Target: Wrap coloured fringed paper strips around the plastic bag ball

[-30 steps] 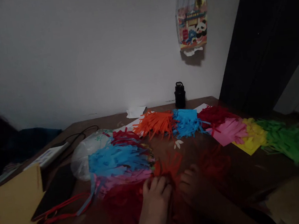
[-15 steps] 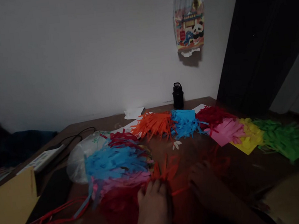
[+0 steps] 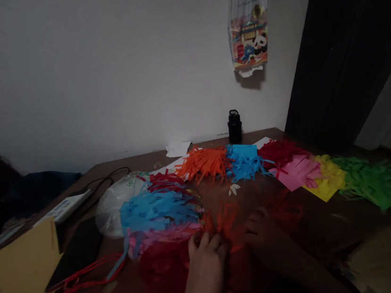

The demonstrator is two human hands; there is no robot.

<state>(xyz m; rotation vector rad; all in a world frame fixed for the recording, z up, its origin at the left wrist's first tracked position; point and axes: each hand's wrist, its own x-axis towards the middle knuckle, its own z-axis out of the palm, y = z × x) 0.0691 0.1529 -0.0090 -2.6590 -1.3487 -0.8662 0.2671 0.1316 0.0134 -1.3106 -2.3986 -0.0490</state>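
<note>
Orange fringed paper (image 3: 237,250) lies on the near part of the table, dark and blurred, between my two hands. My left hand (image 3: 208,252) has its fingers curled over the paper's left side. On the other side my right hand (image 3: 263,235), in shadow, bends its fingers onto the same paper; its fingertips are partly hidden. Dark red fringed paper (image 3: 165,264) lies just left of my left hand. Behind that are pink fringed paper (image 3: 170,233) and blue fringed paper (image 3: 158,210).
Across the back lie orange (image 3: 203,163), blue (image 3: 245,161), pink (image 3: 300,170), yellow (image 3: 326,178) and green (image 3: 370,179) fringed papers. A black bottle (image 3: 235,127) stands behind. At left are a clear plastic bag (image 3: 109,212), a power strip (image 3: 63,206) and cardboard (image 3: 21,267).
The view has shifted slightly, so the things on the left appear further right. My hands stay at the orange fringed paper, my left hand a little closer to my right.
</note>
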